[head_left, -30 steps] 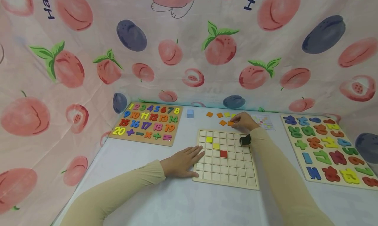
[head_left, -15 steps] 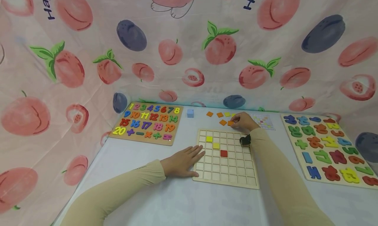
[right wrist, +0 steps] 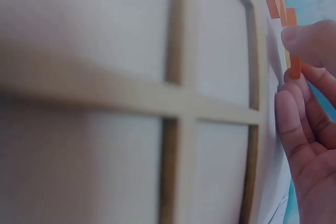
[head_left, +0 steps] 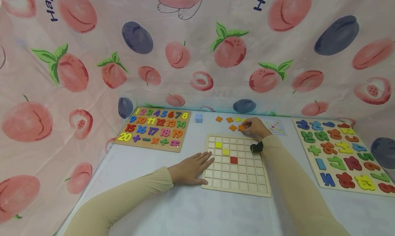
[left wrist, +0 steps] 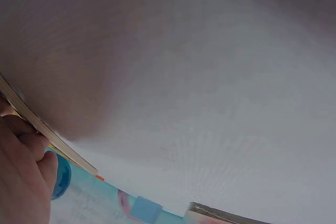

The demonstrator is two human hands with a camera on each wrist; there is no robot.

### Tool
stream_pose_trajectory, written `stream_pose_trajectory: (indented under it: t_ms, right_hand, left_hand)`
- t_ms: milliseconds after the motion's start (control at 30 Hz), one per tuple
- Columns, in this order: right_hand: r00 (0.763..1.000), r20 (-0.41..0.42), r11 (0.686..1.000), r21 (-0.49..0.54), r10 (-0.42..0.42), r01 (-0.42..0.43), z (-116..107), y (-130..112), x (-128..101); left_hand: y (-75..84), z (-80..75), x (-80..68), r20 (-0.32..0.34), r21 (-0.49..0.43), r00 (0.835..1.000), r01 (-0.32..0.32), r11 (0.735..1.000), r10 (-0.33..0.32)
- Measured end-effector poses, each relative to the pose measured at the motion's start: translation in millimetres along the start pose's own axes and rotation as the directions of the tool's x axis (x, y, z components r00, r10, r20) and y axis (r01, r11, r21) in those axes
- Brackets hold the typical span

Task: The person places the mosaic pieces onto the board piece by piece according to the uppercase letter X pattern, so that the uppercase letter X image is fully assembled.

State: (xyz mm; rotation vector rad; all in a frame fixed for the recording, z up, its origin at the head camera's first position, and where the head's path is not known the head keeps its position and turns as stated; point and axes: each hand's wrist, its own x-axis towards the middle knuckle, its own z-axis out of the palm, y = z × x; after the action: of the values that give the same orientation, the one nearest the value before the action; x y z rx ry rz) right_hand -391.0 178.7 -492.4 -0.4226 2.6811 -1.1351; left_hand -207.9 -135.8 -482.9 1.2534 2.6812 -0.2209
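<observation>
A wooden grid board (head_left: 237, 181) lies in front of me with two yellow tiles (head_left: 218, 145) and one red tile (head_left: 234, 160) set in its cells. My left hand (head_left: 192, 168) rests flat, fingers straight, on the board's left edge (left wrist: 47, 132). Beyond the board's far edge my right hand (head_left: 253, 126) pinches an orange tile (head_left: 240, 128) between thumb and fingers; the right wrist view shows the orange tile (right wrist: 294, 66) held at the fingertips (right wrist: 299, 38) beside the grid board (right wrist: 178, 98). More loose orange and yellow tiles (head_left: 229, 120) lie close by.
A number puzzle board (head_left: 154, 129) sits at the far left, a letter puzzle board (head_left: 342, 153) at the right. A light blue cube (head_left: 199, 118) and a printed pattern card (head_left: 276, 127) lie near the back. Peach-print cloth walls surround the white table (head_left: 191, 208).
</observation>
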Motion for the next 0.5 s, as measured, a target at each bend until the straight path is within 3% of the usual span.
stream_pose_trajectory:
  t_ms: [267, 500]
  right_hand:
    - [1.0, -0.013, 1.0, 0.006, -0.009, 0.01, -2.0, 8.3, 2.2]
    - [0.997, -0.034, 0.998, -0.021, -0.064, 0.064, -7.0, -1.7, -2.7]
  left_hand:
    - [-0.1, 0.7, 0.9, -0.003, -0.001, 1.0, 0.0, 1.0, 0.0]
    - [-0.3, 1.4, 0.6, -0.01, 0.004, 1.0, -0.006, 1.0, 0.006]
